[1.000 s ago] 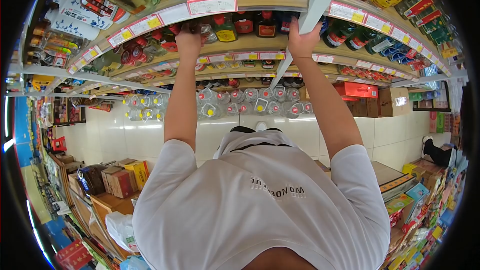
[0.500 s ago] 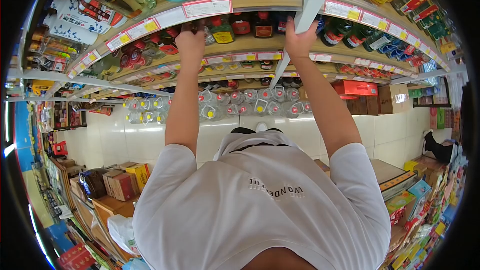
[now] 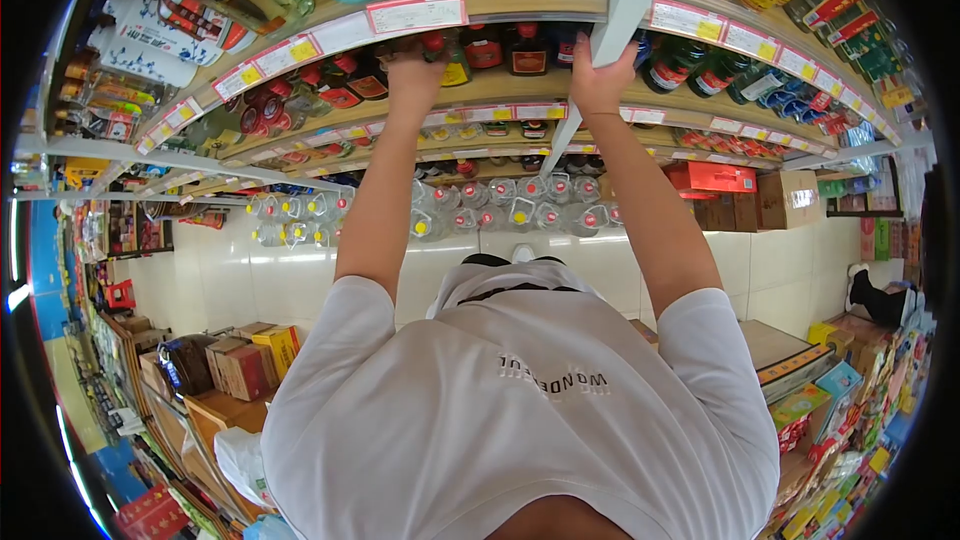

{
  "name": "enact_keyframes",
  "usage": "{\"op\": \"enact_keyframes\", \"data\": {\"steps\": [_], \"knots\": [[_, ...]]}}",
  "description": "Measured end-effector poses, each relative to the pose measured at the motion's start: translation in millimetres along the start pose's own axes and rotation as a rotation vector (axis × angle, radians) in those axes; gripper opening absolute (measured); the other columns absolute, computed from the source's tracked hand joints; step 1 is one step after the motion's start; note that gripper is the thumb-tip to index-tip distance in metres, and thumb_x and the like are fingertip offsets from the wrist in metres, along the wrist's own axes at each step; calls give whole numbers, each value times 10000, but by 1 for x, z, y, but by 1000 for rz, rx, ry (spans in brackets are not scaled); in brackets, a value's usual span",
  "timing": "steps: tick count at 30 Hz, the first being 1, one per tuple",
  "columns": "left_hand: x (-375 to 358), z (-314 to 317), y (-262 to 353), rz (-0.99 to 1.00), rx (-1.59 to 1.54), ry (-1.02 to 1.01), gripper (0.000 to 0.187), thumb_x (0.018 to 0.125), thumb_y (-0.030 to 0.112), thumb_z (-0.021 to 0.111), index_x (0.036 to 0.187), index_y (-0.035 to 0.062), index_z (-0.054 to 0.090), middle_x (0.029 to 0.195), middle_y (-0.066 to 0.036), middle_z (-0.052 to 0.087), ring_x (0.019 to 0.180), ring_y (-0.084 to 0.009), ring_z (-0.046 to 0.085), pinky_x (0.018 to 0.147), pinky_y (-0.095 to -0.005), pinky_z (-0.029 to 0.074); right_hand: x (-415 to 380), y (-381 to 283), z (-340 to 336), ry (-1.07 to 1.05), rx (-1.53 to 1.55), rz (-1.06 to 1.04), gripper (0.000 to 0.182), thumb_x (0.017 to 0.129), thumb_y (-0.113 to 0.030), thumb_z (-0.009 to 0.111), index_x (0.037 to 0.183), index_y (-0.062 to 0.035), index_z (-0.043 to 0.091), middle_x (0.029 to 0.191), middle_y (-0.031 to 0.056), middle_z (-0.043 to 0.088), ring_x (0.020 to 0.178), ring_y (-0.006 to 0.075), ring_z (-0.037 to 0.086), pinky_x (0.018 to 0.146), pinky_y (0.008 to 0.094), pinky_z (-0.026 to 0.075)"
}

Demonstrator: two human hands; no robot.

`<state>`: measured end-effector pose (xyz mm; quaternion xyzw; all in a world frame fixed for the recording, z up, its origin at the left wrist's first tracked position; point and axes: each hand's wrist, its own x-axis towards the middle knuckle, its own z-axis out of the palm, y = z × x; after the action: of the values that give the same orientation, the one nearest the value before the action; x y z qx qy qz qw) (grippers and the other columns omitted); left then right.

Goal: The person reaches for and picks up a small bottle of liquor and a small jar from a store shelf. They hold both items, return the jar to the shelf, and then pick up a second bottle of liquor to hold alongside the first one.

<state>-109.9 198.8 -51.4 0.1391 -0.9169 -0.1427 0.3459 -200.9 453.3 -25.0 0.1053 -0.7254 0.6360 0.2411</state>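
My left hand point(image 3: 412, 83) reaches onto a middle shelf, its fingers bent at the shoulder of a green bottle with a red cap and yellow label point(image 3: 456, 70). The hand covers that bottle's left part, and the fingertips are partly hidden. Just left of it stands a dark bottle with a red label point(image 3: 369, 86). To the right are more red-capped dark bottles point(image 3: 527, 52). My right hand point(image 3: 602, 82) is wrapped around the white upright shelf post point(image 3: 622, 10), with fingers on both sides of it.
Overhead, a shelf edge with price tags point(image 3: 415, 13) crosses above both hands. Green bottles point(image 3: 672, 70) lie to the right of the post. Clear plastic jugs point(image 3: 520, 212) stand on the floor below. Cartons point(image 3: 240, 368) are stacked behind me, and a red box point(image 3: 712, 177) sits low at the right.
My left hand has moved right, from the dark bottles to the yellow-labelled bottle, uncovering the dark bottle behind it. My right hand stays on the post.
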Motion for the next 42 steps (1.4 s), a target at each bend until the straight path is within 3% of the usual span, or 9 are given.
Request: {"op": "enact_keyframes", "data": {"steps": [3, 9, 14, 19, 28, 34, 42], "knots": [[-2, -2, -2, -38, -2, -23, 381, 780, 350, 741, 968, 28, 661, 897, -214, 681, 829, -395, 656, 760, -470, 523, 0, -7, 0, 14, -32, -6, 444, 784, -278, 789, 961, -1, 492, 802, 161, 675, 741, 279, 680, 705, 374, 520], [-7, -22, 24, -291, -103, -157, 432, 812, 356, 703, 1099, 39, 643, 922, -238, 685, 904, -428, 645, 791, -495, 515, 4, 12, 6, 61, -77, -54, 475, 765, -322, 795, 977, -8, 508, 837, 177, 678, 780, 342, 678, 728, 417, 515], [-7, -30, 30, -334, -208, -142, 421, 809, 309, 713, 1109, 25, 633, 930, -246, 681, 906, -440, 637, 781, -496, 512, 1, 4, 4, 49, -65, -28, 491, 773, -332, 784, 1018, 0, 519, 871, 192, 678, 812, 370, 674, 754, 440, 512], [-7, -27, 29, -374, -218, -153, 423, 815, 310, 705, 1112, 19, 627, 935, -251, 678, 910, -442, 636, 779, -501, 511, 1, 9, 7, 71, -54, -49, 482, 774, -311, 786, 1022, 7, 521, 883, 187, 670, 816, 347, 669, 753, 428, 513], [-7, -18, 27, -341, -188, -113, 507, 839, 385, 684, 1199, 48, 568, 911, -269, 672, 881, -463, 638, 753, -530, 513, 1, 10, 7, 72, -36, -40, 465, 780, -295, 784, 1014, 9, 523, 887, 183, 666, 817, 327, 666, 750, 421, 512], [-7, -20, 27, -352, -218, -130, 540, 833, 403, 683, 1185, 13, 556, 898, -268, 675, 885, -457, 643, 768, -521, 517, -1, 9, 7, 86, -16, -73, 456, 781, -289, 785, 1005, 9, 522, 882, 181, 665, 813, 319, 666, 748, 419, 512], [-4, -14, 8, -225, -28, -296, 528, 802, 371, 692, 1168, 22, 543, 1005, -265, 655, 927, -431, 628, 814, -481, 506, -1, 11, 8, 89, -51, -48, 458, 778, -291, 788, 999, 9, 522, 879, 180, 666, 824, 318, 665, 751, 409, 511]]}}
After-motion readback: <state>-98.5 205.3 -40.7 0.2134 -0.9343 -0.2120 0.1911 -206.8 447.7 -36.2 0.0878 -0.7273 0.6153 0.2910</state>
